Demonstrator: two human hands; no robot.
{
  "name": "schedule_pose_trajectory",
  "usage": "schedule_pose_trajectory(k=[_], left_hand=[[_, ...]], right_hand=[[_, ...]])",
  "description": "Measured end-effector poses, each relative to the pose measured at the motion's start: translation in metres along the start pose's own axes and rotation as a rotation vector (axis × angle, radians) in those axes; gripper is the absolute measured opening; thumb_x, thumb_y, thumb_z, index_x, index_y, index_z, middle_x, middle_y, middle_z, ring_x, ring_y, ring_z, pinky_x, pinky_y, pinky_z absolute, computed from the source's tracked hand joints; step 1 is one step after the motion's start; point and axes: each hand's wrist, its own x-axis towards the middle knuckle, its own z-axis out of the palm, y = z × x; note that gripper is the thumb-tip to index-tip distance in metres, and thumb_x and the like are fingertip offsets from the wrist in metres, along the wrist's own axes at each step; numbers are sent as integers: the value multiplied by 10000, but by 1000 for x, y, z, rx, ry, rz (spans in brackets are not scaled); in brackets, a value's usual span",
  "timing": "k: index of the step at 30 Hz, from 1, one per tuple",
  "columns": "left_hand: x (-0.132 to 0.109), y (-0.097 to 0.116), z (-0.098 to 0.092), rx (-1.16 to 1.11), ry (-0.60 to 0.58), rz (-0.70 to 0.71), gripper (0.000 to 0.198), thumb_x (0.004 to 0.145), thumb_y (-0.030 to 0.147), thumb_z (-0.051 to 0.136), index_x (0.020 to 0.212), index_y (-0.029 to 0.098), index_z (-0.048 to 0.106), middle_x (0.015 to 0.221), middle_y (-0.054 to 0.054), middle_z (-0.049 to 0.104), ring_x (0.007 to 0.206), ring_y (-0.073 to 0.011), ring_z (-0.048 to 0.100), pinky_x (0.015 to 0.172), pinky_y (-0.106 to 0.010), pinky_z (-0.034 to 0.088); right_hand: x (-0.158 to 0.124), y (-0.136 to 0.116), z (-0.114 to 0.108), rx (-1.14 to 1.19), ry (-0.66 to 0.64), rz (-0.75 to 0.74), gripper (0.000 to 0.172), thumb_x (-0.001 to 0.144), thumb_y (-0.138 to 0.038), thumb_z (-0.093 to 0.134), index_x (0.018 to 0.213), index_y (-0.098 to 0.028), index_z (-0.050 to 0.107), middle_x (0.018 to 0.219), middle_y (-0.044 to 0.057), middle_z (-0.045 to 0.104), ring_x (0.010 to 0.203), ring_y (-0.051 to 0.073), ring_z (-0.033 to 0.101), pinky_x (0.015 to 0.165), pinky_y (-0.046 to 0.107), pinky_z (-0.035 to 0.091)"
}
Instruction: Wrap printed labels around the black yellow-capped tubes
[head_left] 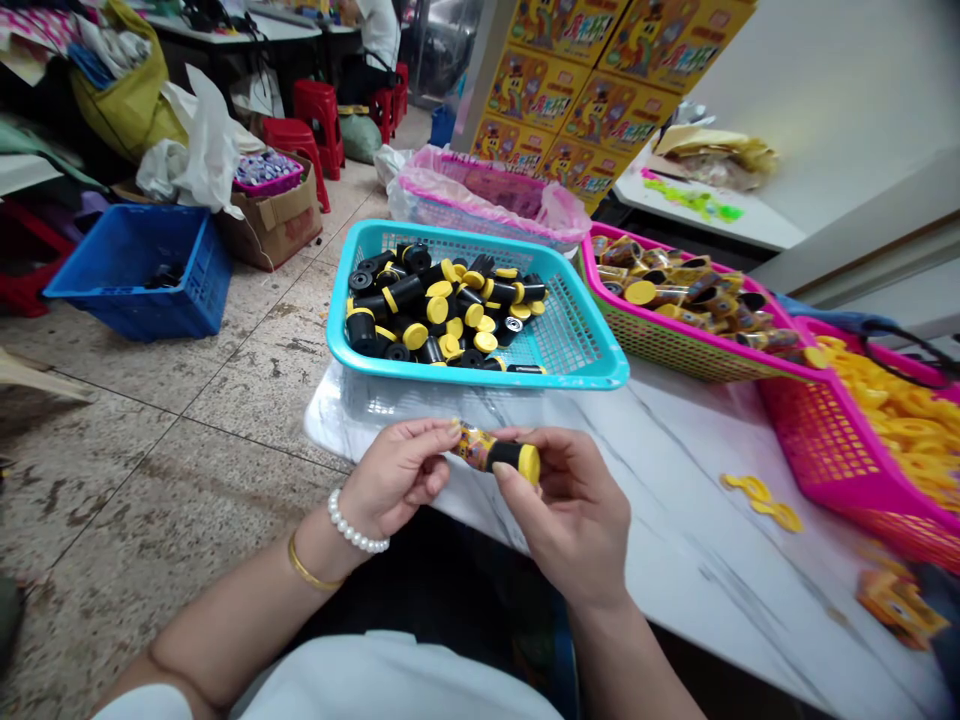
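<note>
Both my hands hold one small black tube with a yellow cap [501, 455] just above the near edge of the white table [675, 520]. My left hand [397, 475] pinches its end, where a printed label wraps it. My right hand [570, 515] grips the black body near the yellow cap. Straight ahead a teal basket [577, 345] holds several black tubes with yellow caps. To its right a pink basket [660, 345] holds several labelled tubes.
A second pink basket [825, 450] at the right holds yellow parts, and two yellow pieces [761, 498] lie loose on the table. A blue crate [135, 270], a cardboard box [277, 215], red stools [319, 110] and yellow cartons [585, 80] stand on the floor.
</note>
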Motion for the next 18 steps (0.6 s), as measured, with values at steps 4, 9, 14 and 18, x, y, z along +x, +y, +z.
schedule_pose_trajectory(k=[4, 9, 14, 18], left_hand=[[-9, -2, -2, 168, 114, 191, 407, 709, 431, 843, 920, 96, 751, 497, 47, 505, 433, -31, 383, 392, -130, 232], [-14, 7, -10, 298, -51, 309, 495, 691, 345, 881, 1125, 162, 726, 975, -66, 700, 792, -120, 622, 684, -207, 514], [-9, 8, -12, 321, -178, 91, 394, 642, 285, 906, 957, 134, 723, 869, -54, 718, 779, -142, 656, 730, -252, 527], [-5, 0, -1, 314, -113, 92, 401, 600, 299, 924, 879, 130, 691, 834, -40, 708, 728, -125, 644, 653, -221, 507]], right_hand=[[-5, 1, -3, 18, 105, -54, 270, 794, -233, 801, 1006, -251, 636, 963, 37, 717, 867, 193, 706, 720, 303, 598], [-11, 5, -8, 121, 21, -95, 283, 789, -298, 820, 1022, -252, 666, 953, 49, 709, 914, 223, 697, 778, 354, 607], [-11, 12, -9, 11, -154, -134, 306, 818, -208, 771, 1110, -275, 706, 1042, 72, 671, 995, 243, 646, 858, 410, 575], [-11, 9, -15, -140, -207, -163, 417, 860, -157, 693, 1248, -310, 690, 1048, 65, 628, 934, 212, 632, 851, 407, 563]])
